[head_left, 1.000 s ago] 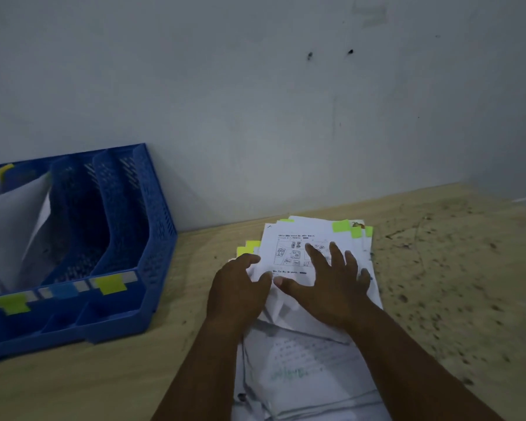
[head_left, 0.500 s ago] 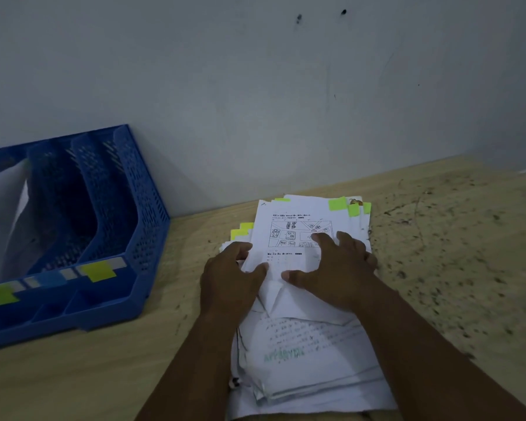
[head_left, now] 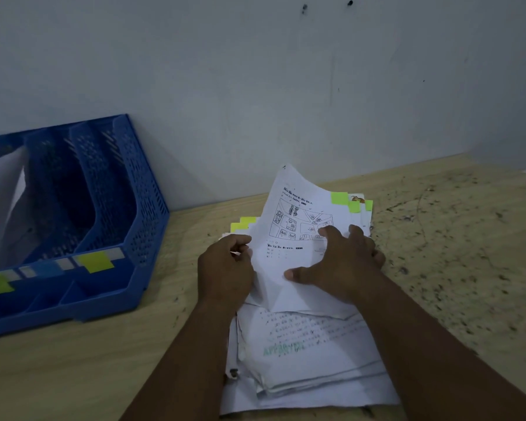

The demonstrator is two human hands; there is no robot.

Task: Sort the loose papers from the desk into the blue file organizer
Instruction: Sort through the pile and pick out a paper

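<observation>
— Desk: wooden, speckled, against a pale wall. Papers?
— Stack at centre; top sheet curling up at its far edge.
— Hands?
— Left hand pinches the sheet's left edge; right hand lies flat, fingers spread, on the sheet.
— Organizer?
— Blue, far left, well apart from the stack.

Single view, taken from a camera worn on the person's head, looking forward and steeply down across the wooden desk toward the pale wall behind it. The lens is wide-angle, so the desk edge bows. The paper stack sits close beneath the camera, low of centre, with both forearms entering from the bottom edge. Left of the stack, the blue file organizer is cut by the frame edge. No second view overlaps.
</observation>
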